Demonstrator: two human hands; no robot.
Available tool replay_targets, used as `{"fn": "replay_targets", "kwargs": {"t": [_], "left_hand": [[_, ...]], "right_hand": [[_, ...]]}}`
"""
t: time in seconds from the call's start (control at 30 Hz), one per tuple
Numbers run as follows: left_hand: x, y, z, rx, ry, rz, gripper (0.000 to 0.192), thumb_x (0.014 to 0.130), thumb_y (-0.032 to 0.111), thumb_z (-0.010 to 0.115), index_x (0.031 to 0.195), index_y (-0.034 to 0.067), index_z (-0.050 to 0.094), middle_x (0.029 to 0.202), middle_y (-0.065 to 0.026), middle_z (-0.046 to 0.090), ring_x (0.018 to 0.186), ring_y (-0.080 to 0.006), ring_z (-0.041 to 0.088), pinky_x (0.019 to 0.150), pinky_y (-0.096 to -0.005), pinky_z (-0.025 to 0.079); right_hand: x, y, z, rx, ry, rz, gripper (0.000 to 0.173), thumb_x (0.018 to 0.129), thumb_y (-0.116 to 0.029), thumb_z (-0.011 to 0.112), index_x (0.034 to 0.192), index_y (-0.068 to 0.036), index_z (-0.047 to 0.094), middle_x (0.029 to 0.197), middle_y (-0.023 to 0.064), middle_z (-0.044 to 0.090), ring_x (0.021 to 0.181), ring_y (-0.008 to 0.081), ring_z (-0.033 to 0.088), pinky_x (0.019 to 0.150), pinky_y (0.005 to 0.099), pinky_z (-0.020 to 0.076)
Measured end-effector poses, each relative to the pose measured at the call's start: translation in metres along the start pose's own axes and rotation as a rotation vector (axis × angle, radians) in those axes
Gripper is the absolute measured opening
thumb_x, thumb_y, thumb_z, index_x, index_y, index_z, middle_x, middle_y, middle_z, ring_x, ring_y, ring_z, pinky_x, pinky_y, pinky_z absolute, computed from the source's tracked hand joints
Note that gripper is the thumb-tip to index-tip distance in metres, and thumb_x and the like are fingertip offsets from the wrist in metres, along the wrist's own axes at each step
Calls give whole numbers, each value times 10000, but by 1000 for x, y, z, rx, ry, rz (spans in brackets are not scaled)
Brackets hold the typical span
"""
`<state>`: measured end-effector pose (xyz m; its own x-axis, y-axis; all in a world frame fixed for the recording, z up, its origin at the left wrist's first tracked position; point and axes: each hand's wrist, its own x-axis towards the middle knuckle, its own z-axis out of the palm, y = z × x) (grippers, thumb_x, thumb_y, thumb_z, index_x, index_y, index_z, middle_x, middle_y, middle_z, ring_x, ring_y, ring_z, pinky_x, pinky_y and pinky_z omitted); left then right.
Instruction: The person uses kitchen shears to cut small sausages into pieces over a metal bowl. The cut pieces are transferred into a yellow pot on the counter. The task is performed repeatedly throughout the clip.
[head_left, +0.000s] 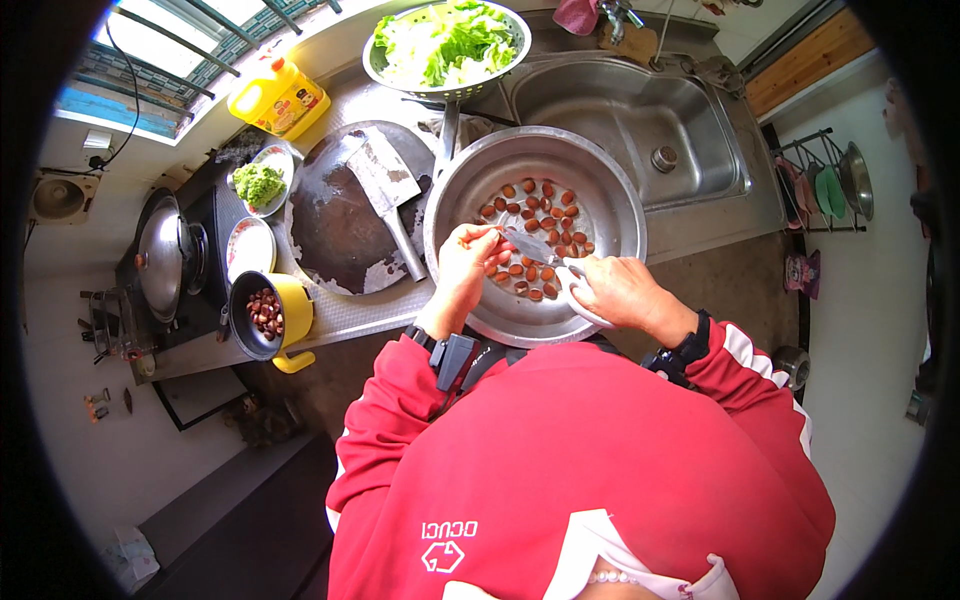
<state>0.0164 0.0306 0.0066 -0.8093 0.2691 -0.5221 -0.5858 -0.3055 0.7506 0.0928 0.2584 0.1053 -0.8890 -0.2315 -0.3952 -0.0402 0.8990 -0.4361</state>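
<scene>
My right hand (626, 289) grips kitchen scissors (532, 247) by their white handles, with the metal blades pointing left. The blade tips meet the fingertips of my left hand (466, 262), which pinch a small reddish-brown chestnut (501, 229), mostly covered by the fingers. Both hands are over a wide stainless steel basin (622, 180). Many brown chestnuts (532, 224) lie loose across its bottom. To the left, a yellow pot (298, 307) with a dark inside holds more chestnuts (265, 311), darker in colour.
A cleaver (386, 180) rests on a round chopping board (322, 202). Behind the basin stands a colander of lettuce (450, 45), with a steel sink (622, 112) to its right. Left are a yellow jug (277, 97), a plate of greens (262, 184), another plate (251, 246) and a lidded wok (161, 259).
</scene>
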Motion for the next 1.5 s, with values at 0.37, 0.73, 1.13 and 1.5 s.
{"fn": "replay_targets", "kwargs": {"t": [0.37,0.73,1.13,1.5], "left_hand": [[-1,0,-6,118,-6,-55,150,954,90,626,1041,-17,565,1009,-150,667,869,-230,706,804,-317,590],[2,2,-3,130,-6,-89,122,955,54,600,1008,-42,547,990,-163,670,856,-233,710,752,-308,598],[-2,13,-12,141,-4,-120,163,968,117,617,1068,5,554,1039,-163,681,961,-256,703,812,-341,587],[-75,114,-235,482,554,749,218,955,131,648,1108,-18,607,1044,-143,678,845,-197,693,757,-296,574]], "right_hand": [[3,-1,-3,-53,-98,-47,359,914,-311,527,1154,-70,640,861,219,692,802,405,677,724,496,545],[6,0,2,-99,-133,-22,350,907,-323,539,1124,-66,637,864,212,697,802,409,680,721,505,551],[0,15,-2,14,-200,154,344,919,-337,534,1070,-49,649,917,228,684,869,428,654,750,499,512],[-13,42,34,130,123,191,362,919,-383,575,953,-24,604,933,240,663,927,441,626,785,520,496]]}}
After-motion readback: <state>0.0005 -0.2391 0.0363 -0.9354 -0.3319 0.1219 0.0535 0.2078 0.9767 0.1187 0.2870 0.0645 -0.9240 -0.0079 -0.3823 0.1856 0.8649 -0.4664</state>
